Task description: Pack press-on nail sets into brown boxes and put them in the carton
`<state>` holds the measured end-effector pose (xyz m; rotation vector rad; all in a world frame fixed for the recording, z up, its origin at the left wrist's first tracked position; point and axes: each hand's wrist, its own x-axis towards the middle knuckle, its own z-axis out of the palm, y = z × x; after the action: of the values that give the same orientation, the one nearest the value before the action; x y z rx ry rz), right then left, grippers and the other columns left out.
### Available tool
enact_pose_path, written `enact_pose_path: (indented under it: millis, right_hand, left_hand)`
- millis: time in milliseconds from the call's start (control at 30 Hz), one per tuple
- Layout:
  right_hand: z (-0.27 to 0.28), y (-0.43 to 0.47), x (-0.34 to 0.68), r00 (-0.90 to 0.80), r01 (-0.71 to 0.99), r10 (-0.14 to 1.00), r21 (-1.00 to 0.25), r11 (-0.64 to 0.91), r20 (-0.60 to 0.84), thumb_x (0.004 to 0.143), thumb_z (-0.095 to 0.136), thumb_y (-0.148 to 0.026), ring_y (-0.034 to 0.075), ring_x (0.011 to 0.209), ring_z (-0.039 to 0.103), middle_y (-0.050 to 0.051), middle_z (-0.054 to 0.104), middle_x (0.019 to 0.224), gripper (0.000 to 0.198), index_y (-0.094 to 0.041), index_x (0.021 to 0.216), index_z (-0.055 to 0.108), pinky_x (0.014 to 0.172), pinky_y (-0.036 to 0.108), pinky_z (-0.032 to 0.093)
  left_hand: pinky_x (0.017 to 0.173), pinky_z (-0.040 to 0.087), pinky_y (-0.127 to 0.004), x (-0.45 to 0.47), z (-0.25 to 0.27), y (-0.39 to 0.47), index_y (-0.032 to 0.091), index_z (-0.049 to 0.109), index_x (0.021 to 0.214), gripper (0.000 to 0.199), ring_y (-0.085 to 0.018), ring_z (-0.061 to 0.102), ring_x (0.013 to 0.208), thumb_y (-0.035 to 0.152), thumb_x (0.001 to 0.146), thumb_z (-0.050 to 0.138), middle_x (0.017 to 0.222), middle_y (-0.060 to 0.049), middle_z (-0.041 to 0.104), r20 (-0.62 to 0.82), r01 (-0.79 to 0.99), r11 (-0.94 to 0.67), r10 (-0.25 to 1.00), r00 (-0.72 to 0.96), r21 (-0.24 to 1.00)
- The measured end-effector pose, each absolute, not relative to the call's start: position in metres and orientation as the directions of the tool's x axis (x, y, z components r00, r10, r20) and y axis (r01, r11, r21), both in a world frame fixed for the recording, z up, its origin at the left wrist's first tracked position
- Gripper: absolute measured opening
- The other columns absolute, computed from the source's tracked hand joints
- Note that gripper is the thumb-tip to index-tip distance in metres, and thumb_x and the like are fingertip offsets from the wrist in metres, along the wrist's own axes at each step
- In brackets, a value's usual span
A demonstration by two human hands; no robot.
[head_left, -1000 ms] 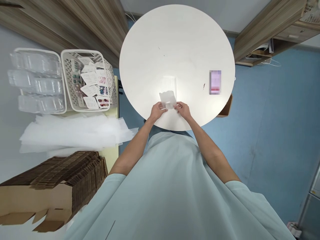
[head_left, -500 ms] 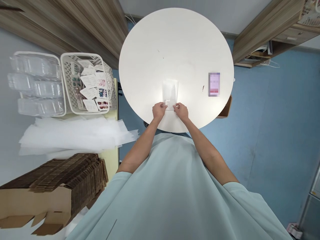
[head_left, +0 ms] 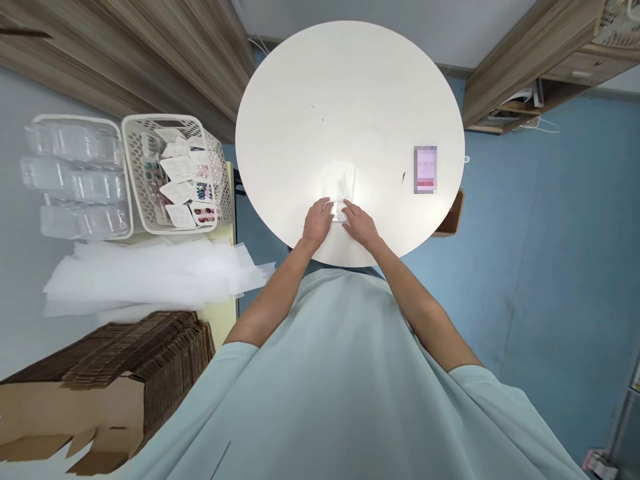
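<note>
On the round white table, a translucent white wrapping sheet (head_left: pixel 345 175) lies flat in front of me. Its near end is folded over a small flat packet (head_left: pixel 339 212), whose details I cannot make out. My left hand (head_left: pixel 317 223) holds the left side of this folded end, fingers curled and pointing away from me. On the opposite side my right hand (head_left: pixel 361 225) grips the fold, its fingertips on the upper edge and its thumb lower down. The undersides of both hands are hidden.
A pixelated phone-like rectangle (head_left: pixel 425 170) lies on the table's right. At left stand a white basket (head_left: pixel 220 173) of carded press-on nails and a basket of clear plastic boxes (head_left: pixel 75 177). Nearer are stacked white translucent sheets (head_left: pixel 145 277) and flattened cardboard boxes (head_left: pixel 165 373).
The sheet's near end has been folded over the packet, whose printed label no longer shows. Both hands have rolled forward, fingers now over the fold. The view has shifted slightly.
</note>
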<state>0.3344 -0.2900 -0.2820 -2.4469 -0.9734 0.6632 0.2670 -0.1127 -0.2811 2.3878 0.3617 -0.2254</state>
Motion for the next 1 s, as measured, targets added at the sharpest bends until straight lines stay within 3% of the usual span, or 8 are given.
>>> enact_pose_path:
  millis: [100,400,533,667,867,1000]
  right_hand:
    - [-0.283,-0.294,0.335,0.62,0.53,0.731,-0.534,-0.658,-0.286,0.102,0.056,-0.01,0.034,0.154,0.051,0.016,0.042,0.175,0.043,-0.017,0.144,0.059,0.12,0.055,0.052]
    - [-0.281,-0.319,0.312,0.582,0.523,0.767,-0.598,-0.608,-0.27,0.112,0.035,-0.021,0.031,0.161,0.042,0.014,0.037,0.178,0.049,-0.015,0.159,0.05,0.127,0.056,0.043]
    - [-0.277,-0.334,0.298,0.607,0.427,0.746,-0.68,-0.596,-0.273,0.115,0.032,-0.033,0.028,0.158,0.047,0.009,0.039,0.178,0.052,-0.022,0.164,0.045,0.124,0.052,0.047]
    - [-0.279,-0.331,0.297,0.67,0.323,0.697,-0.746,-0.582,-0.254,0.116,0.027,-0.041,0.028,0.154,0.05,0.012,0.049,0.171,0.055,-0.021,0.162,0.048,0.125,0.05,0.046]
    - [-0.294,-0.309,0.325,0.734,0.175,0.611,-0.787,-0.592,-0.297,0.115,0.03,-0.061,0.03,0.131,0.064,0.016,0.068,0.145,0.06,-0.021,0.145,0.063,0.115,0.047,0.052]
    - [-0.298,-0.298,0.343,0.753,0.116,0.549,-0.749,-0.653,-0.362,0.115,0.033,-0.062,0.029,0.116,0.067,0.016,0.07,0.129,0.058,-0.021,0.136,0.067,0.108,0.044,0.054]
  left_hand:
    - [0.125,0.046,-0.051,0.264,-0.286,-0.108,0.022,0.068,0.14,0.042,-0.031,0.055,0.149,0.015,0.103,0.048,0.159,-0.012,0.06,-0.291,0.272,-0.706,0.097,0.952,0.654]
    - [0.132,0.038,-0.055,0.228,-0.279,-0.113,0.019,0.066,0.141,0.042,-0.031,0.051,0.154,0.021,0.104,0.047,0.162,-0.013,0.059,-0.23,0.19,-0.683,0.032,0.973,0.706]
    - [0.13,0.041,-0.054,0.21,-0.278,-0.111,0.02,0.063,0.148,0.059,-0.03,0.054,0.148,0.01,0.091,0.049,0.153,-0.011,0.066,-0.265,0.233,-0.634,0.046,0.963,0.737]
    - [0.127,0.044,-0.055,0.21,-0.28,-0.11,0.021,0.061,0.151,0.073,-0.033,0.055,0.145,0.008,0.08,0.059,0.152,-0.011,0.067,-0.344,0.336,-0.582,0.1,0.934,0.741]
    - [0.112,0.054,-0.049,0.234,-0.281,-0.112,0.024,0.069,0.133,0.041,-0.032,0.067,0.127,0.026,0.092,0.065,0.137,-0.01,0.076,-0.439,0.513,-0.404,0.265,0.858,0.758]
    - [0.105,0.055,-0.042,0.248,-0.278,-0.111,0.024,0.071,0.121,0.028,-0.029,0.071,0.119,0.035,0.096,0.067,0.129,-0.01,0.077,-0.482,0.576,-0.304,0.333,0.811,0.759]
